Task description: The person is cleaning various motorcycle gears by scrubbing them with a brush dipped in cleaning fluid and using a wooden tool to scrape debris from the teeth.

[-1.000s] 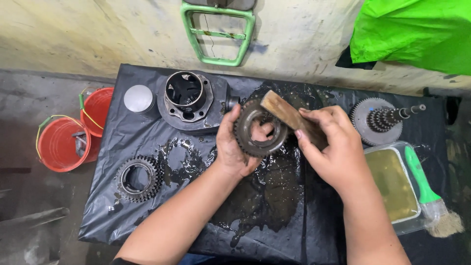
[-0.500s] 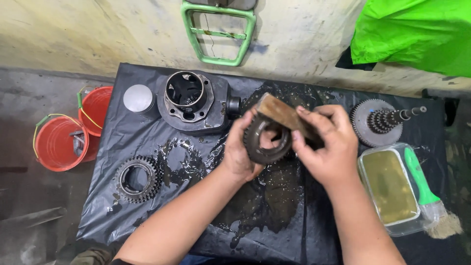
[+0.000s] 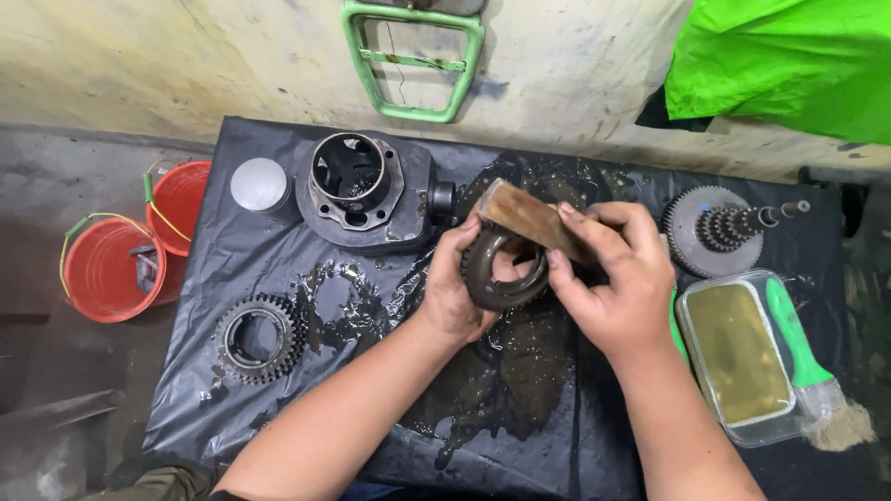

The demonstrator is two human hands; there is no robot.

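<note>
Where the black plastic sheet (image 3: pixel 232 269) ends on the left, two red buckets (image 3: pixel 111 269) stand on the concrete floor, touching each other; the nearer one holds a small dark object that cannot be made out, and the farther one's inside is mostly hidden. On the sheet, moving right: one toothed gear ring (image 3: pixel 258 338) lying flat near the front edge, one grey piston (image 3: pixel 259 186) standing upright at the back, and one engine cylinder (image 3: pixel 364 190) just beside it, bore facing up.

At the centre, above a pool of dark oily liquid (image 3: pixel 520 371), the left hand (image 3: pixel 452 289) is closed around a second gear (image 3: pixel 502 270) — fingers curled through its bore, holding it off the sheet. The right hand (image 3: pixel 614 278) grips a rectangular wooden-backed brush (image 3: pixel 531 221) pressed against the gear's upper rim.

Farther right sits one gear cluster shaft (image 3: pixel 724 230), lying with its spindle pointing right. In front of it, one clear rectangular plastic container (image 3: pixel 738 357) holds murky yellow-brown liquid, and a green-handled paintbrush (image 3: pixel 806 357) lies across its right edge — bristles resting on the sheet.
</note>
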